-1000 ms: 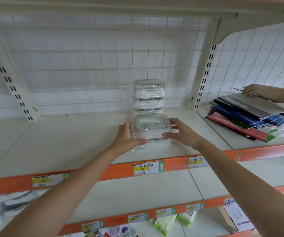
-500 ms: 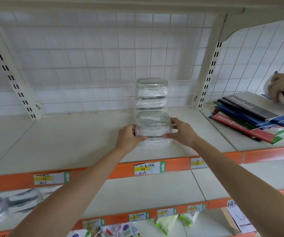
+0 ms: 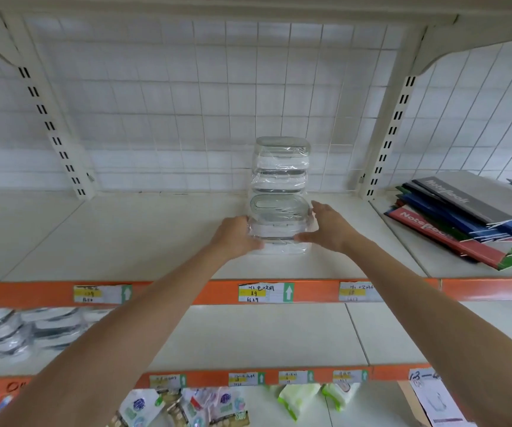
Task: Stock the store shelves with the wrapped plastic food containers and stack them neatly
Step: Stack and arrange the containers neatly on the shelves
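A wrapped clear plastic container pack (image 3: 279, 224) with grey-rimmed lids stands on the white shelf (image 3: 125, 241), just in front of a taller stack of wrapped containers (image 3: 282, 166) at the wire back panel. My left hand (image 3: 236, 234) presses its left side and my right hand (image 3: 325, 226) its right side, so both hold it. The pack's base rests on the shelf.
A pile of notebooks (image 3: 464, 220) lies on the same shelf to the right. More wrapped containers (image 3: 11, 331) sit on the lower shelf at the left. Orange shelf edges carry price tags (image 3: 265, 292). Packaged goods (image 3: 187, 405) fill the bottom shelf.
The front pack has slid back toward the rear stack between my hands. Another person's hand at the notebooks on the right has left the view.
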Demonstrator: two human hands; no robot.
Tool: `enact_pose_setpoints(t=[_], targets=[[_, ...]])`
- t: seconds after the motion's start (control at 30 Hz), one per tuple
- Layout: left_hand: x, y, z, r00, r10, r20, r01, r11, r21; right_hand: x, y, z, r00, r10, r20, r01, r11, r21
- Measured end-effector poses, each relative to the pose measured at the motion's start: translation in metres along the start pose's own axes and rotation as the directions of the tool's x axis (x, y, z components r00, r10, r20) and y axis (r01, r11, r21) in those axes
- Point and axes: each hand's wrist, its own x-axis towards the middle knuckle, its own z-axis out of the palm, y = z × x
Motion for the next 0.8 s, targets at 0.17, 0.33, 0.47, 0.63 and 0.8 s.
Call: enact_pose_setpoints(t=[0.17,0.33,0.47,0.63,0.8], targets=[[-0.022,-0.003,-0.015,0.997,0.053,-0.056,-0.038,0.970,0.241,-0.013,-0.019,-0.006,0.968,-0.180,-0.174,0.128,0.953,-0.276],[-0.054,-0.016,-0.032,0.995,0.084,-0.047,-0.055,0.898,0.436,-0.032,-0.050,0.004,0.922,-0.379,-0.075,0.291,0.810,-0.510],[-0.084,-0.027,-0.053,0.990,0.141,-0.031,-0.089,0.763,0.641,-0.043,-0.084,0.016,0.878,-0.474,0.071,0.414,0.675,-0.611],[-0.142,-0.059,-0.082,0.995,0.096,-0.030,-0.037,0.624,0.780,-0.065,-0.137,0.045,0.848,-0.511,0.142,0.478,0.620,-0.623],[-0.211,-0.111,-0.104,1.000,-0.002,-0.010,0.010,0.567,0.824,-0.104,-0.188,0.090,0.805,-0.555,0.209,0.564,0.609,-0.558]])
